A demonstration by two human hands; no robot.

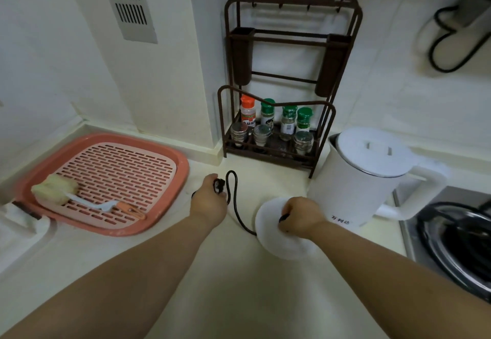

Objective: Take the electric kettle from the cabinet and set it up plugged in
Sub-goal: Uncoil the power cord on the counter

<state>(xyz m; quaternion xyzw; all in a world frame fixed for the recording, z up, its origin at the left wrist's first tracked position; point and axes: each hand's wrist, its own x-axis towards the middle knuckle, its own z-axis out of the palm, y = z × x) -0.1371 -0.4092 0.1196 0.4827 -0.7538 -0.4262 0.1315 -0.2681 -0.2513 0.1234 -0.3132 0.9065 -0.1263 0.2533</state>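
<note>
Cream surface [233, 280] in tiled corner, left hand [210, 200] clutching plug [219, 185], right hand [301, 217] gripping cord [235, 205] over white kettle base [276, 243].

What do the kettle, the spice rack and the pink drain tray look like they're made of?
Kettle: probably matte white plastic, with a thin metal-looking band under the lid. Spice rack: thin dark brown bars, likely coated metal. Drain tray: pink plastic by its look, its insert moulded with slots.
</note>
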